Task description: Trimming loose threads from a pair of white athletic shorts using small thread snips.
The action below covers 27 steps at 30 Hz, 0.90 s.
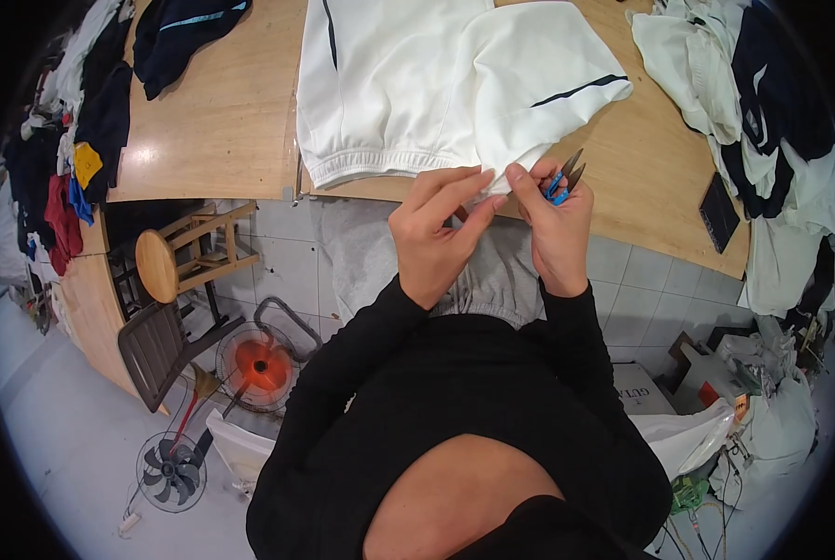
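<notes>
A white garment with dark stripes and a gathered elastic band lies over the near edge of the table. My left hand pinches its cloth at the near edge, thumb against the fingers. Close beside it, my right hand grips the same edge between thumb and forefinger. Small blue-handled thread snips are tucked in the right hand's fingers, their dark blades pointing up and away. The cloth between my fingertips is partly hidden.
Dark clothing lies at the table's far left. White and navy garments are heaped at the right, near a dark flat object. Left of me are a wooden stool, a chair and fans; a cardboard box stands at right.
</notes>
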{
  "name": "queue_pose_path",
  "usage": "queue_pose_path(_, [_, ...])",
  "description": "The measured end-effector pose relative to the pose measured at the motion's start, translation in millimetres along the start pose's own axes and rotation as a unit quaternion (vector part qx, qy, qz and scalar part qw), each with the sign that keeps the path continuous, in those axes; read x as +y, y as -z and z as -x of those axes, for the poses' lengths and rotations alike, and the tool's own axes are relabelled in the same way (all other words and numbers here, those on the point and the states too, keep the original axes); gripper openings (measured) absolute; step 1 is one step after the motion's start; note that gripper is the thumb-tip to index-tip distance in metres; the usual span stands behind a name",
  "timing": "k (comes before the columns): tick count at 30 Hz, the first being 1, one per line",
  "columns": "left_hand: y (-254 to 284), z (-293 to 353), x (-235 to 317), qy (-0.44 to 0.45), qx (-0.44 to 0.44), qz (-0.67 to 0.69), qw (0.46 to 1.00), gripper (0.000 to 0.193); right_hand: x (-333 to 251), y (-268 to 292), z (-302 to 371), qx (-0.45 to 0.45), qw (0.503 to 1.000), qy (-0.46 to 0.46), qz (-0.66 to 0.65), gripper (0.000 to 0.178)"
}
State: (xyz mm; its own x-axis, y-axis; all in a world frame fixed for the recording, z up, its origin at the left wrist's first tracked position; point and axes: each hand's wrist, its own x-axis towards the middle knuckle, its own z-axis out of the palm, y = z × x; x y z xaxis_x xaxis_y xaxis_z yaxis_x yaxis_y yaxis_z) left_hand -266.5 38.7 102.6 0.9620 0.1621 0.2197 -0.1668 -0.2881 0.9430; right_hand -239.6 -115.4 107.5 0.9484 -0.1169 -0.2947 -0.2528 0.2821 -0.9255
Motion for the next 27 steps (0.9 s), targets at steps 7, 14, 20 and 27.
queue_pose_path(7, [-14.2, 2.3, -35.4, -0.073, -0.004, -0.042, 0.996, 0.009, 20.5, 16.5, -2.6, 0.009, 0.995, -0.011, 0.098, 0.017])
queue_pose_path(14, [-15.4, 12.2, -53.2, 0.033, -0.048, -0.014, 0.998, 0.013, 30.3, 32.7, -5.2, 0.051, 0.992, -0.021, 0.111, 0.016])
queue_pose_path(20, [5.1, 23.8, -57.3, 0.35, -0.259, 0.081, 0.897, 0.025, 29.5, 36.1, -3.7, 0.056, 0.994, -0.094, 0.007, 0.018])
queue_pose_path(27, [6.9, 3.0, -36.4, 0.306, -0.1, 0.291, 0.901, 0.026, 24.9, 25.7, 1.6, 0.021, 0.996, -0.074, 0.042, 0.019])
